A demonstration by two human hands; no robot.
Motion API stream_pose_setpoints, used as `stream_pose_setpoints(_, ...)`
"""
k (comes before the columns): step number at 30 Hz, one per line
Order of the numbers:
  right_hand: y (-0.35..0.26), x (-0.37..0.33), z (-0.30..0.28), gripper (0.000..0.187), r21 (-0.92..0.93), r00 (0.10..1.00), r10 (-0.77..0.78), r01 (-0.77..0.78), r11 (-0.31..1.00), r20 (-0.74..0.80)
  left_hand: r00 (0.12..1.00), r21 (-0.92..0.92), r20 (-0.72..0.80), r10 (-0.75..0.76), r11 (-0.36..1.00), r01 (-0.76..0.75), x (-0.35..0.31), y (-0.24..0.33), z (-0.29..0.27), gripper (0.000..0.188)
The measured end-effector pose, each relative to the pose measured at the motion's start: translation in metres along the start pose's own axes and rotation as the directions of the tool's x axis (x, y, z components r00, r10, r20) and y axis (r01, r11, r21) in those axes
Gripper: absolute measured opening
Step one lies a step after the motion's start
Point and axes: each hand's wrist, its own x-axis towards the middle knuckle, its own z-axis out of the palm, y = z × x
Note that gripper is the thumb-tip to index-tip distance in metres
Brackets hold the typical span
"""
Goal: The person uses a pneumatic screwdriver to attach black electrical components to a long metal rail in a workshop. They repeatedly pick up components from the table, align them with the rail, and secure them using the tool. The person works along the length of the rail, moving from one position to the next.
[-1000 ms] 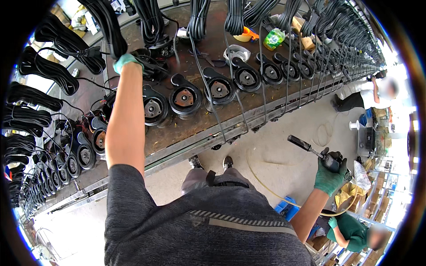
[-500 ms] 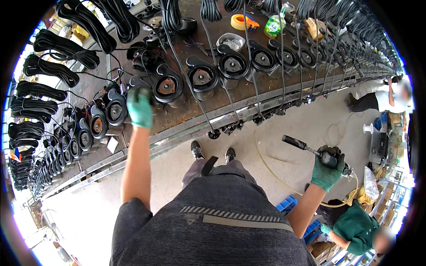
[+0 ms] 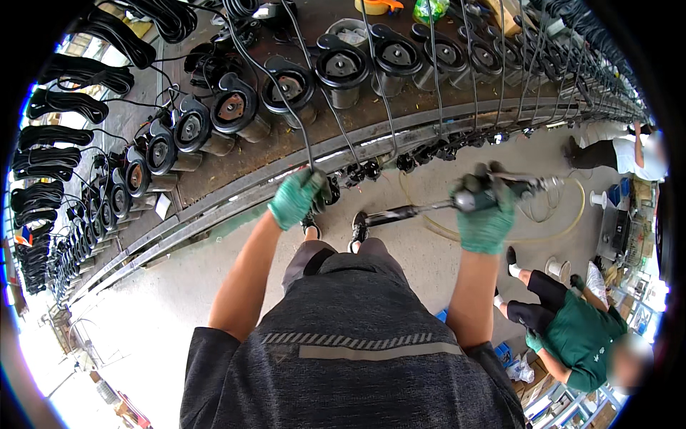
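My left hand [image 3: 294, 200], in a green glove, is at the near edge of the workbench. Its fingers are closed at the lower end of a hanging black cable [image 3: 303, 139], and a small black part sits beside the fingertips. My right hand [image 3: 484, 222], also gloved in green, grips a power screwdriver [image 3: 400, 213] with a long dark shaft. The shaft points left toward my left hand and is a little blurred. On the bench stand several round metal motors with black rims, the closest being a motor [image 3: 289, 87] above my left hand.
Coiled black cables [image 3: 71, 104] hang along the left and the far side. Small black cable ends [image 3: 421, 154] dangle past the bench edge [image 3: 236, 179]. A yellowish hose [image 3: 564, 229] loops over the floor at right. A co-worker in a green shirt [image 3: 582, 336] is at lower right.
My left hand has left the motors and come right and nearer, to the cable end. My right hand has brought the screwdriver left and farther forward. The view has shifted.
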Motion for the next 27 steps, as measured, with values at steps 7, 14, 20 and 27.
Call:
stream_pose_setpoints(7,0.069,0.007,0.031,0.045,-0.133,0.895,0.391,-0.37,0.919,0.212,0.892,-0.404,-0.004,0.451,0.816,-0.414,-0.001,0.196,0.047,0.035)
stream_pose_setpoints(14,0.096,-0.003,0.075,0.039,-0.311,0.786,0.507,-0.413,0.856,0.353,0.595,-0.029,0.016,0.803,0.596,-0.803,0.027,0.228,0.037,0.036)
stream_pose_setpoints(20,0.065,0.0,0.133,0.03,-0.031,0.721,0.414,-0.479,0.877,0.555,0.982,-0.098,0.02,0.186,0.978,-0.183,0.046,0.02,-0.043,0.063)
stream_pose_setpoints(27,0.077,0.005,0.16,0.024,0.153,0.7,0.343,-0.541,0.827,0.626,0.891,-0.741,0.099,0.443,0.63,-0.231,-0.034,0.041,0.036,0.083)
